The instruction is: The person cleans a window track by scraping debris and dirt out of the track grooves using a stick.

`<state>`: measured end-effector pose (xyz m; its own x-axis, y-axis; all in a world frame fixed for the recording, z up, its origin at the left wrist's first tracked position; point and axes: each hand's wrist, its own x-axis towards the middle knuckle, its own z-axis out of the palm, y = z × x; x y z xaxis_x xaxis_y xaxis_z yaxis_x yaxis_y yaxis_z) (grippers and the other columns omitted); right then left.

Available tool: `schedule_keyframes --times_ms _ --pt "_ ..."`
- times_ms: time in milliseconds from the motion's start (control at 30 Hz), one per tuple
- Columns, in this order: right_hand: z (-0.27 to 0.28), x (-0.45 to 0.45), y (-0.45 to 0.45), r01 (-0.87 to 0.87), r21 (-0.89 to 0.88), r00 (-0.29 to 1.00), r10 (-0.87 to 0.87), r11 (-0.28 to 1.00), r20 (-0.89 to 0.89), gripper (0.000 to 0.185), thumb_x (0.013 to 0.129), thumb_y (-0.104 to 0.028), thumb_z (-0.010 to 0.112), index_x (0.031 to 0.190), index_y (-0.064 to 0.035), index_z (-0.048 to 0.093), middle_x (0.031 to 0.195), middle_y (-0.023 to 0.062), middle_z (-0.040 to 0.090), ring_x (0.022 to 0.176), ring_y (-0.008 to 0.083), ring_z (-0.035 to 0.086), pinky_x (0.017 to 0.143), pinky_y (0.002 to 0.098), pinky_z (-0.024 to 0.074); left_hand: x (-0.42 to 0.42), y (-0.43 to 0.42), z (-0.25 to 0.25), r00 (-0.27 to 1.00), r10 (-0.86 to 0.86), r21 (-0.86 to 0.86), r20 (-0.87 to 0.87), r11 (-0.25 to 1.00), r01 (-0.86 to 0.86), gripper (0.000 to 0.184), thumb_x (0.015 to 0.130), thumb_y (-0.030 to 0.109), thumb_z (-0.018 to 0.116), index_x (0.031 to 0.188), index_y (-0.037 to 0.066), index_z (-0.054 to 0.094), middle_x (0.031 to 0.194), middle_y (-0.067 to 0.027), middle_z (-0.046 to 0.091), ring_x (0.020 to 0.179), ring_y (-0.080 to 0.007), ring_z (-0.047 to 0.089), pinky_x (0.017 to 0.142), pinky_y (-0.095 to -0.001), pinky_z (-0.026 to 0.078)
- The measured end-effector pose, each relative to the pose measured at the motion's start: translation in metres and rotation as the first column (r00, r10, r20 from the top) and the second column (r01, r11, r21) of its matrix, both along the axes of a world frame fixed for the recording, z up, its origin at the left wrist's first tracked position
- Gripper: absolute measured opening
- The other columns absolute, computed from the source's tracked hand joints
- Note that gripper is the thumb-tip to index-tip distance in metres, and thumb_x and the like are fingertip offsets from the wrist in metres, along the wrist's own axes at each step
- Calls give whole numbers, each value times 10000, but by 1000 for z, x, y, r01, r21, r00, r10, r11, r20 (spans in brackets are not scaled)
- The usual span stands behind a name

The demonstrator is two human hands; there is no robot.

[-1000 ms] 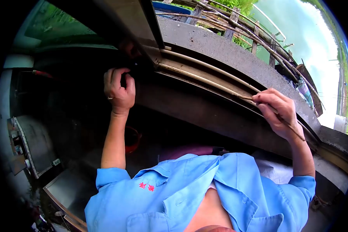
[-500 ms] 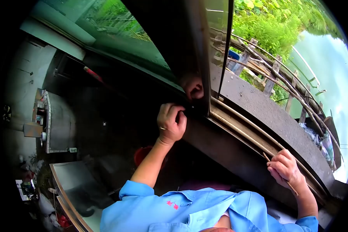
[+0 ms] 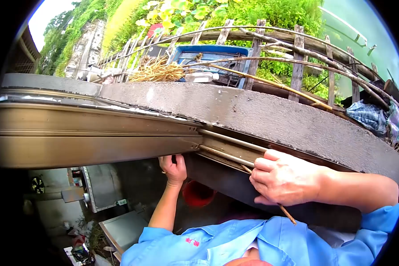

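My right hand (image 3: pixel 286 178) is closed around a thin brown stick (image 3: pixel 288 214). One end of it points into the window track (image 3: pixel 235 155), and the other sticks out below my palm towards my shirt. My fingers are right at the track's metal rails. Further left, my left hand (image 3: pixel 174 170) is curled against the underside of the bronze-coloured sliding window frame (image 3: pixel 97 141). The frame hides its fingertips and anything they may hold; a ring shows on one finger.
A rough concrete ledge (image 3: pixel 235 104) runs outside the track. Beyond it are a wooden pole fence (image 3: pixel 297 66), a blue crate (image 3: pixel 208 55), dry straw (image 3: pixel 157 71) and plastic bags (image 3: pixel 368 116). Indoors, a red bucket (image 3: pixel 197 194) stands below, near a table (image 3: pixel 103 188).
The view has swung outwards over the window, showing more of the ledge and crate. My right hand with the stick is further left along the track, closer to the sash. My left hand remains curled.
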<state>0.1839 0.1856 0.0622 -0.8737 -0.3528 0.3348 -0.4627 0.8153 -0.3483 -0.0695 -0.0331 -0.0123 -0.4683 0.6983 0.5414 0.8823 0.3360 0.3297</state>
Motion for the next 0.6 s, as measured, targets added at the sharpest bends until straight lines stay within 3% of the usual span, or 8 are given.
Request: schedule_keyframes --times_ms 67,200,233,333,467,533,567,600 --pt "6 7 4 15 -10 999 -14 1000 50 254 735 -302 566 636 -68 565 717 23 503 753 169 482 667 280 372 -1 -3 2 999 -11 -7 -41 1000 11 181 752 -8 497 913 -11 579 885 -160 558 779 -324 514 719 -389 414" --pt "12 22 7 45 17 992 -47 999 113 213 708 -253 522 769 -50 547 726 20 497 754 169 482 663 272 366 -2 -4 -2 999 4 10 -32 1000 -3 178 758 4 499 916 -8 579 876 -158 560 781 -320 513 716 -383 412" --pt "13 24 6 54 -54 985 -45 997 164 211 689 -233 502 789 -48 504 724 37 491 742 183 482 656 288 377 -1 -3 -2 1000 -1 21 -31 1000 2 177 759 5 499 916 -7 580 876 -159 561 783 -319 513 716 -382 412" --pt "16 18 5 20 -102 981 0 995 196 191 680 -226 511 743 -49 472 712 59 486 735 196 486 660 310 394 0 0 0 999 -29 35 -21 999 30 174 761 8 498 915 -8 578 888 -159 561 791 -322 514 727 -382 411" --pt "6 -23 -8 52 -101 997 -45 994 71 181 666 -198 533 714 -31 483 714 81 502 747 220 492 678 315 411 0 0 -1 1000 2 13 8 1000 -2 178 760 6 500 922 -9 574 881 -160 554 802 -325 518 731 -378 416" --pt "-7 -50 -16 85 -167 996 -87 982 -5 171 671 -194 537 709 -31 499 713 82 511 755 219 495 675 317 414 0 5 1 994 -36 35 -105 999 40 185 755 -4 501 927 -11 569 865 -158 540 780 -314 516 705 -369 419" --pt "-8 -60 -20 124 -114 991 -128 986 -33 168 670 -187 546 711 -25 523 723 84 524 771 223 499 682 320 420 0 4 0 994 -40 40 -101 998 44 185 755 -4 501 927 -11 569 865 -158 540 780 -314 516 705 -369 419" --pt "-8 -61 -19 130 -111 991 -133 985 -26 168 670 -187 546 711 -25 523 723 84 524 771 223 499 682 320 420 -1 0 -2 1000 -1 28 -18 1000 1 225 736 3 510 949 -15 579 936 -177 553 862 -351 512 783 -403 403"
